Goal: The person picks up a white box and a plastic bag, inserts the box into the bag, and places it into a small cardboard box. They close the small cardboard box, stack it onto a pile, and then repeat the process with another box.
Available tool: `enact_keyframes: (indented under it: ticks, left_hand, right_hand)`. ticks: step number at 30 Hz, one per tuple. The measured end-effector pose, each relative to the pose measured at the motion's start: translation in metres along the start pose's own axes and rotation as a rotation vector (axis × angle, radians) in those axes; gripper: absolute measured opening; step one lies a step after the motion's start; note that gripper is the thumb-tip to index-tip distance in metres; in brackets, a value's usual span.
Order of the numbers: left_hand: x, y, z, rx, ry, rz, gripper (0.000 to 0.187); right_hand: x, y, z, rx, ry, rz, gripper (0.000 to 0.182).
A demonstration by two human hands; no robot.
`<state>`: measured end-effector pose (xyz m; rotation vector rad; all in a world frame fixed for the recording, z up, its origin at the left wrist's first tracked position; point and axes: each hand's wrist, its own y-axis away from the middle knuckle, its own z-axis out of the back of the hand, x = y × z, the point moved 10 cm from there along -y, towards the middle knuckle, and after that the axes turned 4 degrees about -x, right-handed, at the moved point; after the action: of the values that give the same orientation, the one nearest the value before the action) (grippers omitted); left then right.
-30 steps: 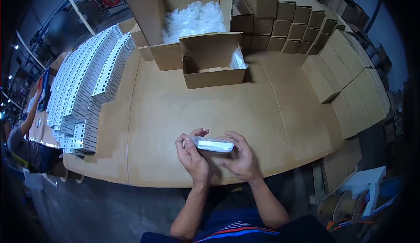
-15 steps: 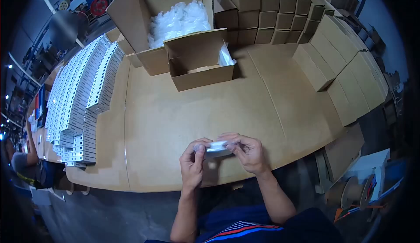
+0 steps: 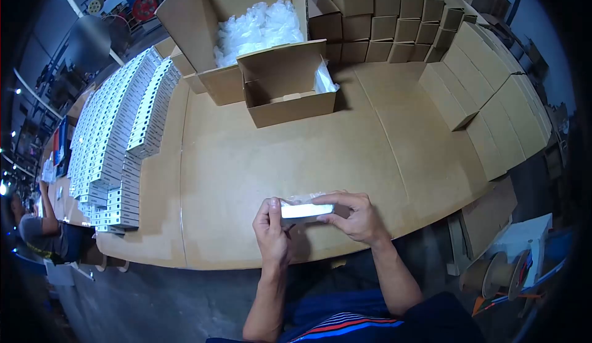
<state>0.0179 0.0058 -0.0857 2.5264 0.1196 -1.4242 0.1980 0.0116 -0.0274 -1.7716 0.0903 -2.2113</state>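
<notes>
Close above the front of the cardboard-covered table, a small flat white box (image 3: 307, 211) is held between my two hands, its bright narrow side facing me. Clear plastic film (image 3: 300, 198) shows along its far edge. My left hand (image 3: 272, 232) grips the left end, thumb up against the side. At the right end, my right hand (image 3: 356, 217) pinches the box between thumb and fingers. Beyond them stands an open brown carton (image 3: 293, 110) with a clear plastic-wrapped piece (image 3: 324, 79) at its right end.
Stacked small white boxes (image 3: 114, 124) line the table's left side. A large carton (image 3: 223, 86) behind holds a heap of clear plastic bags (image 3: 262, 31). Brown cartons (image 3: 385, 27) are stacked at the back right, more (image 3: 502, 118) along the right edge. Another person (image 3: 43, 226) is at far left.
The box has turned so its white side faces me, and the plastic film now shows behind it. My right hand has shifted slightly right along it. The view has moved a little.
</notes>
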Motion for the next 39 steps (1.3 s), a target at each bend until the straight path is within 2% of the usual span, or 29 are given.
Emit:
enact_keyframes:
  ticks: [2, 4, 8, 11, 13, 14, 16, 17, 20, 23, 27, 31, 32, 33, 35, 37, 39]
  left_hand:
    - [0.001, 0.000, 0.000, 0.014, -0.024, 0.018, 0.026]
    - [0.003, -0.002, 0.003, 0.035, -0.032, 0.030, 0.022]
    - [-0.010, 0.001, -0.006, 0.064, -0.032, 0.019, 0.028]
    - [-0.026, 0.006, -0.023, 0.182, -0.175, -0.115, 0.035]
    - [-0.039, 0.013, -0.038, 0.326, -0.403, -0.207, 0.035]
    - [-0.035, 0.011, -0.034, 0.353, -0.429, -0.187, 0.033]
    - [-0.026, 0.008, -0.031, 0.408, -0.478, -0.149, 0.029]
    - [-0.026, 0.008, -0.028, 0.379, -0.505, -0.141, 0.023]
    - [-0.027, 0.008, -0.027, 0.350, -0.554, -0.118, 0.021]
    - [-0.027, 0.006, -0.031, 0.364, -0.517, -0.111, 0.020]
    - [-0.031, -0.003, -0.034, 0.431, -0.496, -0.154, 0.023]
    - [-0.029, -0.022, -0.032, 0.397, -0.365, -0.094, 0.037]
    - [-0.027, -0.030, -0.030, 0.383, -0.316, -0.069, 0.042]
    - [-0.035, -0.036, -0.034, 0.396, -0.329, -0.150, 0.054]
    - [-0.046, -0.053, -0.029, 0.282, -0.538, -0.177, 0.058]
    - [-0.063, -0.069, -0.029, 0.192, -0.709, -0.173, 0.067]
    - [-0.084, -0.086, -0.040, 0.189, -0.931, -0.420, 0.068]
  right_hand:
    - [-0.002, 0.000, 0.001, -0.008, -0.007, -0.048, 0.034]
    - [0.001, 0.001, 0.004, -0.032, 0.017, -0.002, 0.033]
    - [-0.014, 0.004, 0.008, -0.085, -0.057, -0.058, 0.032]
    - [-0.008, 0.002, 0.012, -0.101, -0.013, -0.019, 0.033]
    - [0.008, -0.003, 0.014, -0.064, 0.052, 0.107, 0.034]
    - [0.016, -0.004, 0.014, -0.046, 0.084, 0.170, 0.034]
    - [0.024, -0.005, 0.018, -0.063, 0.158, 0.162, 0.035]
    - [0.028, -0.006, 0.019, -0.071, 0.194, 0.158, 0.036]
    - [0.053, -0.011, 0.023, -0.157, 0.306, 0.242, 0.033]
    - [0.050, -0.013, 0.009, 0.090, 0.253, 0.299, 0.030]
    - [0.071, -0.023, 0.001, 0.189, 0.511, 0.411, 0.023]
    - [0.070, -0.047, 0.004, 0.235, 0.511, 0.312, 0.022]
    - [0.073, -0.055, 0.011, 0.177, 0.531, 0.315, 0.022]
    - [0.076, -0.064, 0.019, 0.118, 0.551, 0.319, 0.023]
    - [0.085, -0.082, 0.036, -0.059, 0.613, 0.373, 0.022]
    - [0.089, -0.101, 0.050, -0.284, 0.546, 0.377, 0.021]
    - [0.081, -0.117, 0.055, -0.503, 0.429, 0.406, 0.019]
